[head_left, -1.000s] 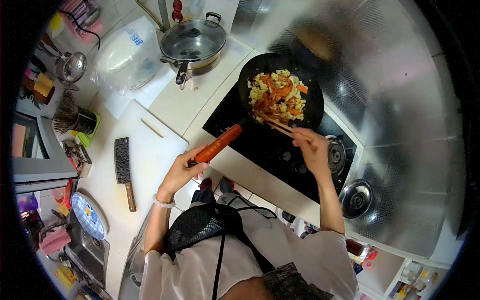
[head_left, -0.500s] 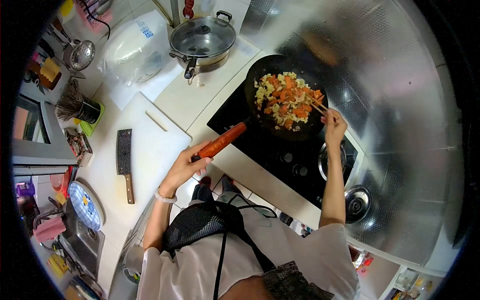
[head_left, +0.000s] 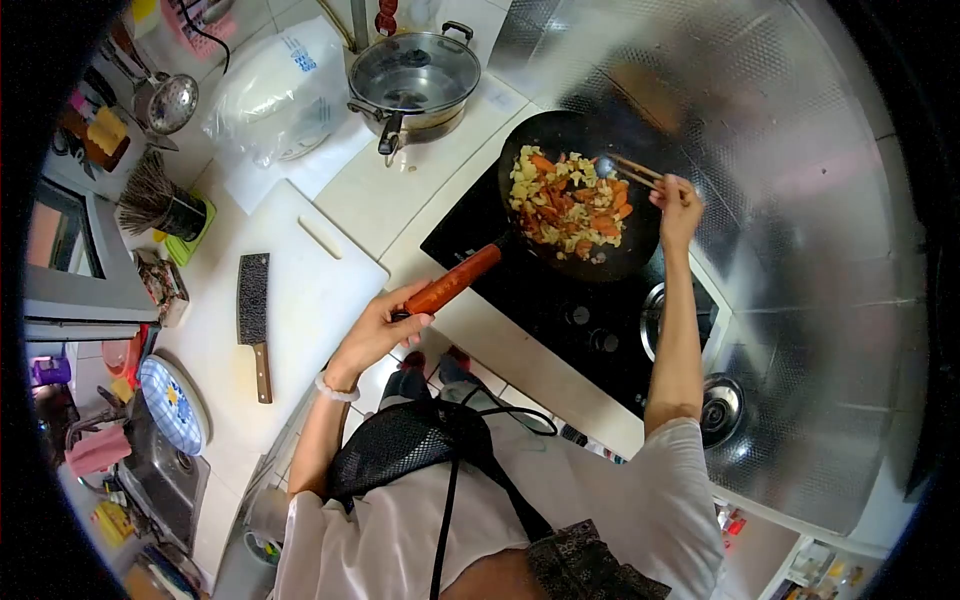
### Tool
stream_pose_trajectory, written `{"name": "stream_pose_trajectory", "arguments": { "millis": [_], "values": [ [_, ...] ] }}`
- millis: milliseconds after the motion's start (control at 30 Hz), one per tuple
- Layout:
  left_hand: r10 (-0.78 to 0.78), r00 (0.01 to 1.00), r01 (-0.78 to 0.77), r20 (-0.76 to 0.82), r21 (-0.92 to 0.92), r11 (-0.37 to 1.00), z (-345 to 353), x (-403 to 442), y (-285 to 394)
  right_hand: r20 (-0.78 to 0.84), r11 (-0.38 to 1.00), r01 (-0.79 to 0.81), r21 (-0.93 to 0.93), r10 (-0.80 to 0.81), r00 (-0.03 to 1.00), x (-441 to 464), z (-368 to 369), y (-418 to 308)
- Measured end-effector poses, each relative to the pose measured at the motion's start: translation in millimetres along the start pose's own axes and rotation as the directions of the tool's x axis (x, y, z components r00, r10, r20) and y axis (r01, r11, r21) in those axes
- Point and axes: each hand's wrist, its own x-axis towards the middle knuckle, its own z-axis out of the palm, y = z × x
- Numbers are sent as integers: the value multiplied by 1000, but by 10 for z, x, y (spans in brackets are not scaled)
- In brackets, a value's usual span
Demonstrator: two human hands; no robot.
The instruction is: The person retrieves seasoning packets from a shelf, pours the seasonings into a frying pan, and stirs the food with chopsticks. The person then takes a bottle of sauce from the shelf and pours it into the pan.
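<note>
My left hand is wrapped round the reddish wooden handle of a dark wok on the black cooktop. Chopped orange and pale yellow pieces of food lie in the wok. In my right hand is a pair of wooden chopsticks, closed between the fingers over the wok's far right side. Their tips are slightly apart, near the upper right edge of the food, and a small bluish-grey spot shows there that I cannot make out.
A cleaver lies on the white cutting board to the left. Behind it stand a glass-lidded pot and a plastic-bagged item. A second burner is near my right forearm. Foil-like splash panels line the right side.
My right hand has moved up and slightly right, lifting the chopsticks from the right part of the food to its upper edge. Food in the wok has shifted. My left hand keeps its hold.
</note>
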Motion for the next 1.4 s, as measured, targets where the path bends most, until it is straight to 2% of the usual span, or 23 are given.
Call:
{"name": "stream_pose_trajectory", "arguments": {
  "millis": [33,133,167,233,300,367,500,600,667,700,767,800,833,900,933,1000,1033,1100,1167,1233,1300,1367,1400],
  "values": [
    [7,1000,-7,6,-1,1000,-3,3,4,58,974,-88,208,78,995,18,55,166],
    [6,1000,-6,5,10,1000,-8,17,-16,229,924,-316,216,267,936,-165,229,76],
    [5,1000,-5,4,4,1000,-7,20,-22,233,925,-317,211,267,935,-187,185,-42],
    [16,1000,-17,14,21,1000,-21,15,-25,376,933,-360,-25,342,861,-236,86,-300],
    [8,1000,-8,11,16,1000,-24,14,-7,381,950,-279,-137,311,871,-222,-7,-555],
    [-2,1000,2,13,14,1000,-28,15,2,353,959,-229,-166,275,894,-220,-20,-753],
    [6,1000,-5,28,-16,1000,-21,28,-32,388,980,-186,69,145,910,-547,417,-890],
    [15,999,-15,30,-3,1000,-32,25,9,424,974,-200,111,135,895,-767,593,-626],
    [23,999,-23,36,4,1000,-32,-3,13,343,988,-138,-73,155,926,-709,412,-409],
    [8,999,-8,35,9,1000,-33,-3,16,313,970,-70,-232,142,939,-640,298,-392],
    [-2,999,2,34,11,1000,-37,7,23,254,962,18,-273,54,966,-497,-54,-230],
    [1,1000,-1,32,12,1000,-34,6,19,201,982,-142,-121,165,966,-469,-140,-438],
    [2,1000,-2,30,14,1000,-33,4,14,157,987,-155,-44,160,975,-427,-246,-533],
    [7,999,-7,35,10,1000,-36,11,-4,77,986,-40,-162,53,996,-345,-408,-640],
    [13,999,-14,41,9,1000,-39,17,-10,73,986,-44,-162,56,996,-330,-451,-587],
    [12,999,-13,47,16,1000,-43,27,-10,90,929,18,-369,17,996,-301,-493,-342],
    [11,999,-12,47,18,1000,-42,31,-11,146,970,9,-242,28,989,-333,-472,-149],
    [12,999,-13,44,21,1000,-42,38,-30,190,985,-150,-85,164,968,-514,-252,-165],
    [10,999,-10,38,24,1000,-48,30,-33,253,961,-275,-27,272,928,-646,-95,-323],
    [22,999,-22,44,10,1000,-42,20,-28,295,958,-286,-11,277,915,-700,-80,-608],
    [26,999,-26,39,2,1000,-38,17,-26,294,976,-212,-37,214,932,-818,-95,-1049],
    [32,999,-32,39,-9,999,-29,27,-18,329,980,-194,-34,195,924,-927,-126,-1122],
    [23,999,-23,31,-2,1000,-23,23,-3,380,973,-209,-95,230,896,-1000,-74,-1119]
  ]
}}
